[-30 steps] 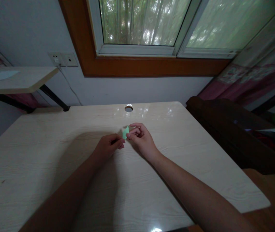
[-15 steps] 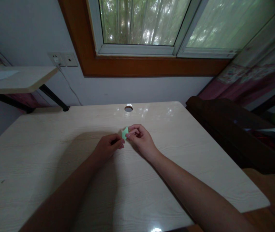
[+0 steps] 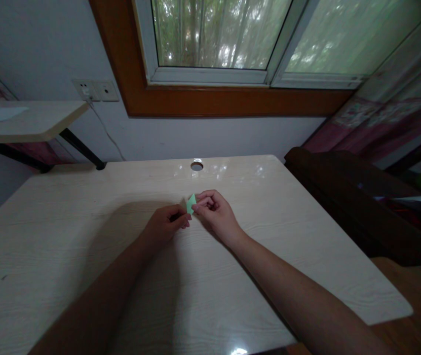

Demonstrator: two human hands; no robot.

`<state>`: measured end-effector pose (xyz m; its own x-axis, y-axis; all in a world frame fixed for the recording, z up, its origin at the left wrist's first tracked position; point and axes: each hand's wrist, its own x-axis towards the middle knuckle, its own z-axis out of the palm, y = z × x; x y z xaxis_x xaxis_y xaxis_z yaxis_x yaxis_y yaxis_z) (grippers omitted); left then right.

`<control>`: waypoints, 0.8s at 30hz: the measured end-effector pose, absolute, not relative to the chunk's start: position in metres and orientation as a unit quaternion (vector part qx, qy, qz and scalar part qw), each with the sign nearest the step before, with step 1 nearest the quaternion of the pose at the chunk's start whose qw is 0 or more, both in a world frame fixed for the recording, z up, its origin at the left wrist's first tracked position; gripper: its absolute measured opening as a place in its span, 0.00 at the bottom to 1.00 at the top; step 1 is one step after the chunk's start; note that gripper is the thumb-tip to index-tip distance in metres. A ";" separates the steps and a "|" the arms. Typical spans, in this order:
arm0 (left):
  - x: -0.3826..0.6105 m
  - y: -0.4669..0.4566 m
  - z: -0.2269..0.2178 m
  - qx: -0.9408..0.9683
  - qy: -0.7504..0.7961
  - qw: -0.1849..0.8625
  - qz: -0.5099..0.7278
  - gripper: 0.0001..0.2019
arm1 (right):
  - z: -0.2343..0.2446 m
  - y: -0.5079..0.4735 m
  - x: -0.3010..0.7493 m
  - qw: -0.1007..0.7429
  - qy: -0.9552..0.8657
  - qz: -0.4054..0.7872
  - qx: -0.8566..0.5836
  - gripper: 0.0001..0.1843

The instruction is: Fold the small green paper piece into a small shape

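A small folded piece of green paper (image 3: 191,203) is held just above the pale wooden table (image 3: 84,236), near its middle. My left hand (image 3: 166,224) pinches its lower left side, fingers curled together. My right hand (image 3: 213,212) pinches its right side, fingers bent and closed. Most of the paper is hidden between the fingertips of both hands.
A round cable hole (image 3: 197,166) sits near the table's far edge, under a window with a wooden frame (image 3: 210,101). A side shelf (image 3: 28,121) juts out at the left. Dark furniture (image 3: 358,197) stands close to the table's right edge.
The green paper and my right fingertips have dropped slightly and closed tighter on the paper. My left hand has barely moved.
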<state>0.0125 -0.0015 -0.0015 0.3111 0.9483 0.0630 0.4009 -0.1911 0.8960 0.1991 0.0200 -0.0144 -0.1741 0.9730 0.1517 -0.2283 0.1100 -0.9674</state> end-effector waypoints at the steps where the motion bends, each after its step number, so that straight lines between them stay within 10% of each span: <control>1: 0.012 -0.001 -0.002 0.695 0.484 0.416 0.332 0.12 | -0.014 0.020 0.199 0.534 -0.520 0.562 -0.359 0.16; 24: 0.013 -0.003 -0.006 0.640 0.479 0.462 0.382 0.11 | -0.011 0.023 0.201 0.563 -0.478 0.559 -0.376 0.16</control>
